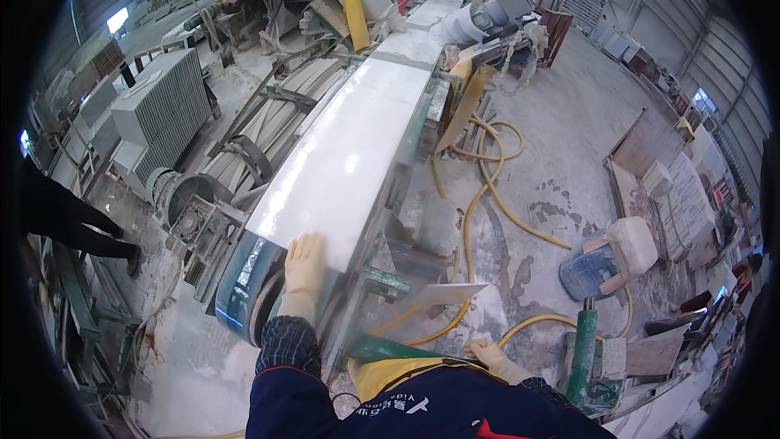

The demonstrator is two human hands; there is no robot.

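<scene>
Head view, left hand (305, 264) flat on white slab (349, 158), right hand (496, 360) loosely curled, empty

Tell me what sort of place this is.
Probably a stone-cutting workshop. A long white slab lies on a conveyor machine under the gloved left hand, yellow hoses snake across the dusty floor, and cut slabs are stacked nearby.

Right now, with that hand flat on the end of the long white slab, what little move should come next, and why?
Probably a gentle push forward. The left hand lies flat on the near end of the white slab, which rests lengthwise on the belt machine with more slabs ahead. The right hand hangs low beside it, holding nothing, so it could help steady the edge.
</scene>
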